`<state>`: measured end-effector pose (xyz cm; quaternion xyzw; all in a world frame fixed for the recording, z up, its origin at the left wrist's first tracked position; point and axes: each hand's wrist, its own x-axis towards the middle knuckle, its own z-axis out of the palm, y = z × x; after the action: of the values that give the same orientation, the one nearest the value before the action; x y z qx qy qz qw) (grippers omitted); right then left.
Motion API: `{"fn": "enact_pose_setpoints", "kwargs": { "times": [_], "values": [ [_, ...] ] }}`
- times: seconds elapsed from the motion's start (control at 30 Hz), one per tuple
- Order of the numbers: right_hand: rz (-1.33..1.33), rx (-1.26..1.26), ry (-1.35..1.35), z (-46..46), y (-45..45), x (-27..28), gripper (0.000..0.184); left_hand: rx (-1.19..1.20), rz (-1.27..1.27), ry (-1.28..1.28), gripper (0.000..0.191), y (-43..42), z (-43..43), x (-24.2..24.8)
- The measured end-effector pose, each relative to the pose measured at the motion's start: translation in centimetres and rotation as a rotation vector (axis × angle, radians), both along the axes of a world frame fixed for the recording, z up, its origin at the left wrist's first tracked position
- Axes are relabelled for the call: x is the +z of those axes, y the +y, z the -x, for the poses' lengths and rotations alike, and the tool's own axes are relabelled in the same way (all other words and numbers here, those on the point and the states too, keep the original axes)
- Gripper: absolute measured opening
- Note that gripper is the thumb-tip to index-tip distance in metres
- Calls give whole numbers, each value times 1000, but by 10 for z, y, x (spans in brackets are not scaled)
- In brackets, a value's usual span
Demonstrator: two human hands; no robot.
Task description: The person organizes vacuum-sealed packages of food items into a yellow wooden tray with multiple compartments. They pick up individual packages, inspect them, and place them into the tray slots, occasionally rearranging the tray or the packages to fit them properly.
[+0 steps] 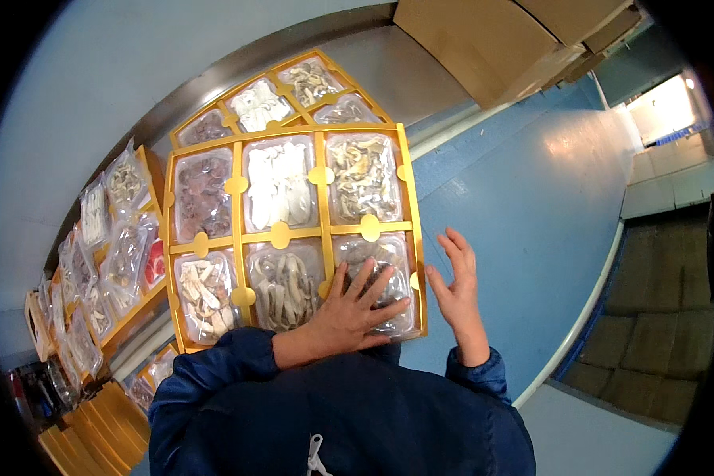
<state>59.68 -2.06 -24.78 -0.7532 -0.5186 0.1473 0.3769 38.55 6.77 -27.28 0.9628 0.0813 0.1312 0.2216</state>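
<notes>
A yellow divided gift box (pixel 415 196) lies in front of me, each compartment holding a clear plastic tray of dried food. My left hand (pixel 357 309) rests with spread fingers on the near right tray of dark dried pieces (pixel 392 247). My right hand (pixel 459 285) hovers just outside the box's right edge, fingers apart and holding nothing. The far row holds a tray of brownish-purple dried pieces (pixel 202 196), one of white strips (pixel 279 184) and one of curled dried mushrooms (pixel 364 172). Nearer are pale slices (pixel 207 294) and long greyish mushrooms (pixel 287 288).
Another filled yellow box (pixel 175 130) lies beyond, on a metal surface (pixel 369 65). More boxes with piled trays (pixel 125 262) stand at left, above stacked yellow boxes (pixel 104 422). Cardboard cartons (pixel 482 47) are at the upper right, beside a blue floor (pixel 529 226).
</notes>
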Motion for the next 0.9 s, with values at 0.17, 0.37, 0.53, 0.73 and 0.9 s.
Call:
{"fn": "enact_pose_setpoints", "kwargs": {
  "times": [0.17,0.37,0.53,0.73,0.9],
  "values": [
    [325,82,498,6,-45,-21,79,-67,-43,46,62,4,-13,-1],
    [313,144,732,26,-51,-18,94,-122,9,208,80,23,-16,3],
    [234,122,735,26,-55,-38,91,-99,-3,194,84,21,-16,-1],
    [120,-20,297,46,-55,-59,79,-85,-62,196,78,16,-18,-8],
    [164,-30,330,44,-58,-50,73,-61,-99,77,75,16,-15,-7]
  ]
}}
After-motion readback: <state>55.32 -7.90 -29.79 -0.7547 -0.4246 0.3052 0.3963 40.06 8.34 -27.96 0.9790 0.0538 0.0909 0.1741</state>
